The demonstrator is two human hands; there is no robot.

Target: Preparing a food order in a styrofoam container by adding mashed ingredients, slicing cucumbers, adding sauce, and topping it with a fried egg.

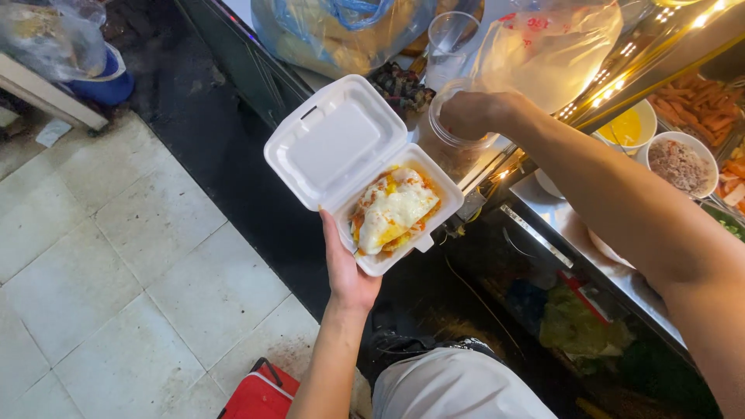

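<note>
My left hand (348,270) holds an open white foam clamshell box (335,143) from beneath, its lid tipped back to the left. Inside the box lies food topped with a fried egg (394,211) and orange shreds. My right hand (475,113) is closed with its fingers inside the mouth of a clear plastic jar (453,140) on the counter, just right of the box lid. What the fingers grip in there is hidden.
A clear plastic cup (450,43), bagged goods (341,27) and a thin white plastic bag (547,50) stand behind. Bowls of yellow sauce (627,128) and minced topping (680,163), plus carrot strips (702,101), sit right on the steel counter (555,225). A red box (260,396) rests on tiled floor.
</note>
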